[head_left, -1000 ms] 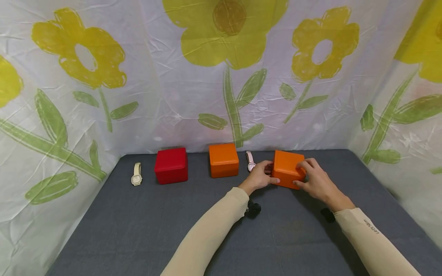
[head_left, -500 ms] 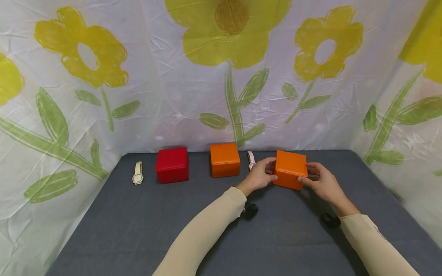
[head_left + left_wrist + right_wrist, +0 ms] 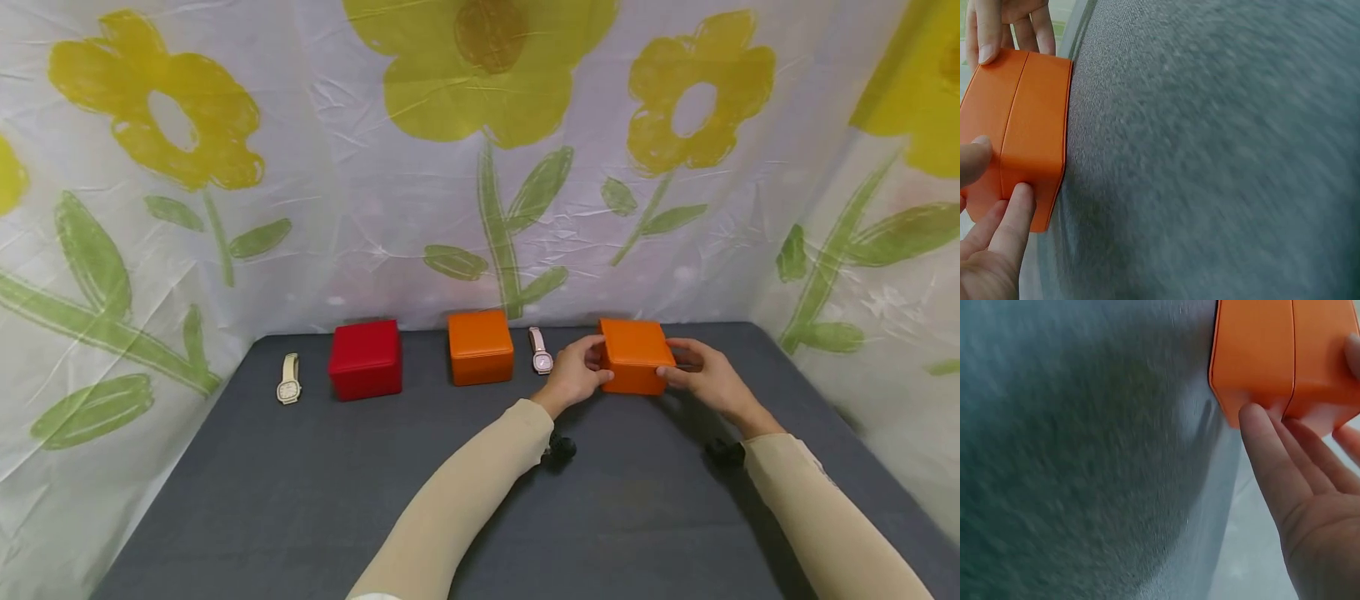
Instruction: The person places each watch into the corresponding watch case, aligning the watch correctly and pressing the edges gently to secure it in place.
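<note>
A person's left hand (image 3: 576, 375) and right hand (image 3: 705, 379) grip a closed square orange leatherette box (image 3: 634, 356); right of it, nothing; lid yet unopened.

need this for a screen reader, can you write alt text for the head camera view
Two hands, left hand and right hand, grip an orange box from either side on a grey table. Further left stand a second orange box and a red box, with a pink watch and a cream watch lying flat. Flower-print sheeting hangs behind.
</note>
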Demonstrator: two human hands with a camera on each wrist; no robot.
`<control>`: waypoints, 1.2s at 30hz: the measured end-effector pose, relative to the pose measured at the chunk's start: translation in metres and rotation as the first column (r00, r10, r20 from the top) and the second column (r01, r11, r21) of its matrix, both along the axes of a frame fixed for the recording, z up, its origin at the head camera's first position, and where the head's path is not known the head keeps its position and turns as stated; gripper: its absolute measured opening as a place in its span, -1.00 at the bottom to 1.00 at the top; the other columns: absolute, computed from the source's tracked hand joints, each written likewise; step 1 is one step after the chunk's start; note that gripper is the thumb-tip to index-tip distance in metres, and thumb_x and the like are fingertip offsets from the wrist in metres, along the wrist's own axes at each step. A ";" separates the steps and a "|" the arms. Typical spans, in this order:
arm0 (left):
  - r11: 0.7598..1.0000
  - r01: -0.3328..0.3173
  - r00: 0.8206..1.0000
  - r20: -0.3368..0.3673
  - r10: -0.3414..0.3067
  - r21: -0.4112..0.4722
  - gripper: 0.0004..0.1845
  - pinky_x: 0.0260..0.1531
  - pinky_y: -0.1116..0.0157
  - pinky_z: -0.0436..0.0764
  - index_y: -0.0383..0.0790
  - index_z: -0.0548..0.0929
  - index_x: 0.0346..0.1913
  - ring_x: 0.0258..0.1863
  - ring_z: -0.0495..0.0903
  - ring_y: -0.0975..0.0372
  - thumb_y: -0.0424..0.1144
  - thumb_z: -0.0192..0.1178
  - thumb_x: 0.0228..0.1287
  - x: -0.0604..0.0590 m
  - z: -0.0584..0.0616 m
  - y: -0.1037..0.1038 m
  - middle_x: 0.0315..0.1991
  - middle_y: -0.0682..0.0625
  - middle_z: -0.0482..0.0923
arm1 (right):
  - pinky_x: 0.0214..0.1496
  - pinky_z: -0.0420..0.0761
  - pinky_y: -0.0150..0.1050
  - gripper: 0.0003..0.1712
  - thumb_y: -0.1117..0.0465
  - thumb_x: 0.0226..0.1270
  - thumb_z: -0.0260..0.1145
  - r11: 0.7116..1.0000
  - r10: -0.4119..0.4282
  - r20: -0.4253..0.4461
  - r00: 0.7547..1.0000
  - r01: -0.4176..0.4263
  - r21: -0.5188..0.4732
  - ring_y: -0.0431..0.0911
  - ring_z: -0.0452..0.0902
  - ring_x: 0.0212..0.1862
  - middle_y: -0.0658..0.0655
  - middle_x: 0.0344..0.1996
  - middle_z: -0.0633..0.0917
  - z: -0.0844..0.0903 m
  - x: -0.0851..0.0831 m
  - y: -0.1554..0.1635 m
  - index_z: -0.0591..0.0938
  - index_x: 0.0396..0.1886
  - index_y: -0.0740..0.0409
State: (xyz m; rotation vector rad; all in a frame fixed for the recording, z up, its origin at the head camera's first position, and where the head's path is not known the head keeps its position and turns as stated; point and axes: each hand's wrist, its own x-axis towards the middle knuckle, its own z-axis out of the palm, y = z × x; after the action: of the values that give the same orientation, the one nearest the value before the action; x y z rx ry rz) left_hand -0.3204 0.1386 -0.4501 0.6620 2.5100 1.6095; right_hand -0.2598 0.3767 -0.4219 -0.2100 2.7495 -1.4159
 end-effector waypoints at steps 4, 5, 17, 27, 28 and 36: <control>0.999 -0.031 0.999 -0.015 0.031 -0.022 -0.34 -0.18 0.43 0.57 -0.05 0.44 0.32 -0.11 0.62 0.22 -0.32 0.39 0.12 -0.002 0.002 0.008 -0.06 -0.01 0.61 | 0.03 0.58 0.02 -0.12 -0.06 0.33 0.27 1.000 -0.006 0.017 1.000 0.006 -0.014 0.28 0.34 0.24 0.42 0.32 0.28 0.001 -0.007 0.006 0.11 0.48 0.19; 0.999 -0.037 0.999 -0.019 0.037 -0.027 -0.34 -0.18 0.43 0.57 -0.04 0.44 0.32 -0.12 0.61 0.23 -0.31 0.39 0.12 -0.003 0.002 0.010 -0.07 -0.01 0.61 | 0.03 0.58 0.02 -0.12 -0.06 0.33 0.27 1.000 -0.007 0.016 1.000 0.008 -0.014 0.28 0.34 0.24 0.43 0.32 0.29 0.001 -0.009 0.007 0.11 0.48 0.19; 0.995 -0.099 0.995 -0.018 0.099 -0.019 -0.35 -0.18 0.39 0.58 -0.07 0.45 0.30 -0.20 0.57 0.28 -0.30 0.40 0.11 -0.010 0.005 0.023 -0.11 -0.03 0.60 | 0.06 0.55 0.03 -0.15 0.04 0.35 0.27 0.995 -0.005 0.046 0.999 0.010 -0.100 0.25 0.42 0.17 0.47 0.30 0.29 0.005 -0.024 0.014 0.11 0.48 0.23; 0.992 -0.127 0.992 0.008 0.127 0.003 -0.35 -0.19 0.39 0.59 -0.07 0.46 0.29 -0.18 0.60 0.23 -0.35 0.40 0.10 -0.014 0.005 0.026 -0.10 -0.05 0.61 | 0.10 0.52 0.06 -0.15 0.03 0.33 0.30 0.992 -0.003 0.056 0.998 0.010 -0.130 0.11 0.47 0.15 0.43 0.34 0.27 0.001 -0.033 0.018 0.14 0.47 0.20; 0.992 -0.124 0.992 0.008 0.124 0.002 -0.36 -0.18 0.39 0.59 -0.07 0.46 0.29 -0.17 0.60 0.23 -0.34 0.39 0.11 -0.014 0.005 0.026 -0.09 -0.05 0.60 | 0.10 0.51 0.06 -0.15 0.02 0.32 0.30 0.992 -0.005 0.055 0.998 0.012 -0.129 0.10 0.48 0.15 0.42 0.34 0.28 0.000 -0.033 0.018 0.14 0.47 0.19; 0.998 -0.039 0.999 0.009 0.039 0.039 -0.41 -0.19 0.42 0.58 -0.08 0.45 0.29 -0.14 0.60 0.27 -0.31 0.34 0.18 -0.007 0.004 0.018 -0.04 -0.05 0.57 | 0.18 0.44 0.11 -0.16 -0.07 0.34 0.25 0.998 -0.058 0.009 0.998 0.058 -0.040 0.22 0.32 0.26 0.39 0.34 0.30 0.004 -0.025 0.017 0.16 0.46 0.19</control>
State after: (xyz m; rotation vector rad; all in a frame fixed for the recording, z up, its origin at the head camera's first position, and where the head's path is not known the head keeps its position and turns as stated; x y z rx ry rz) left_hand -0.3276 0.1564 -0.4459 0.6130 2.5068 1.6748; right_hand -0.2848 0.3935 -0.4182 -0.1269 2.7444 -1.4830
